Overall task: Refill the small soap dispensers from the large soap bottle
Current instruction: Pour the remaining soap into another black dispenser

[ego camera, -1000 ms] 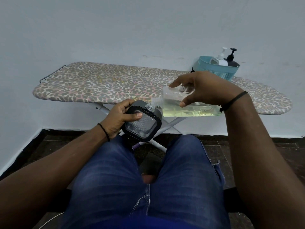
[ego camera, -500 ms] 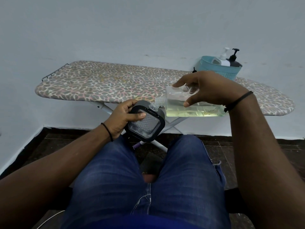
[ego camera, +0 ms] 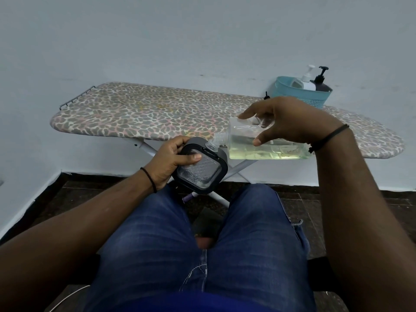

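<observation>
Soap bottle (ego camera: 267, 143), gripped on its side by right hand (ego camera: 286, 122), meets the dispenser (ego camera: 200, 167) clasped in left hand (ego camera: 168, 163); tip gently, neck at its two o'clock opening.

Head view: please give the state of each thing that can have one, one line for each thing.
Large soap bottle: uncapped, tipped on its side, partly full of yellowish liquid.
Small dispenser: tilted, opening at the bottle's neck.
Left hand: gripping the small dispenser.
Right hand: holding the large bottle from above.
Blue basket: upright on the ironing board, holding two pump bottles.
</observation>
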